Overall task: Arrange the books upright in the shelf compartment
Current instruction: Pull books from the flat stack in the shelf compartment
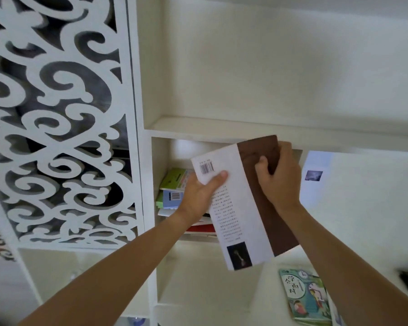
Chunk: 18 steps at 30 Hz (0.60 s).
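A white and brown book [236,203] is held in front of the shelf compartment [159,161], back cover toward me, tilted with its top leaning right. My left hand [199,196] grips its left edge, thumb on the cover below the barcode. My right hand [280,177] grips the brown upper right edge, fingers curled over it. Behind the left hand, several books [172,191] lie stacked flat in the compartment: green and blue ones on top, a red one lowest. The held book hides the right part of the stack.
A white carved lattice panel [57,114] stands left of the compartment. A white door [363,196] with a small picture sits to the right. A green illustrated book [304,297] lies on the lower white surface at the right. An open shelf [245,67] lies above.
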Tool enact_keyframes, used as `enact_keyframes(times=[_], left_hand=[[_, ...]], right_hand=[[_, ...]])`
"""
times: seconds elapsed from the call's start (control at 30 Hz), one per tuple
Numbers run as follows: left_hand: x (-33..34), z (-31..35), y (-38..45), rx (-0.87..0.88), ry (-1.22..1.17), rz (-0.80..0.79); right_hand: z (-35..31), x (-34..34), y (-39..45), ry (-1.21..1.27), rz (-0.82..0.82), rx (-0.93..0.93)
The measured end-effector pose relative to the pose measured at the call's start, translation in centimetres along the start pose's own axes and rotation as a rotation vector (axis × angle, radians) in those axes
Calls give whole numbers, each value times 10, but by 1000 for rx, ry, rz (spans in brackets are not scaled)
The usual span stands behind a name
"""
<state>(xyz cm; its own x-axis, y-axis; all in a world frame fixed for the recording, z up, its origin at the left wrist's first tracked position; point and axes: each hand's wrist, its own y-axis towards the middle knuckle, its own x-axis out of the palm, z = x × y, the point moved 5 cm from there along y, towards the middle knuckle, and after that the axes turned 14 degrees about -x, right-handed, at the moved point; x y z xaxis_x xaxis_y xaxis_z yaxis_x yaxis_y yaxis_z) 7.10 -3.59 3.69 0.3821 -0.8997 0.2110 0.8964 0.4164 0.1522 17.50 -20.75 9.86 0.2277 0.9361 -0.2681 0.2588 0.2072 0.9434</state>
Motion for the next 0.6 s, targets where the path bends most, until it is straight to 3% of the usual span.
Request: enact_keyframes(times=[0.2,0.3,0.37,0.47,0.6], left_hand=[[-11,-12,2,-26,127,148],[-8,-19,14,-59,59,324],[-1,-19,24,-76,16,495],[16,-5,37,-20,124,687],[39,-1,57,-48,281,608]], right_hand=[[30,47,-47,-56,-354,281],[28,55,-53,-222,-311,211],[17,53,-51,-175,-251,164],[1,55,-56,-50,-345,-7],[17,60,-80,-127,-568,-46]])
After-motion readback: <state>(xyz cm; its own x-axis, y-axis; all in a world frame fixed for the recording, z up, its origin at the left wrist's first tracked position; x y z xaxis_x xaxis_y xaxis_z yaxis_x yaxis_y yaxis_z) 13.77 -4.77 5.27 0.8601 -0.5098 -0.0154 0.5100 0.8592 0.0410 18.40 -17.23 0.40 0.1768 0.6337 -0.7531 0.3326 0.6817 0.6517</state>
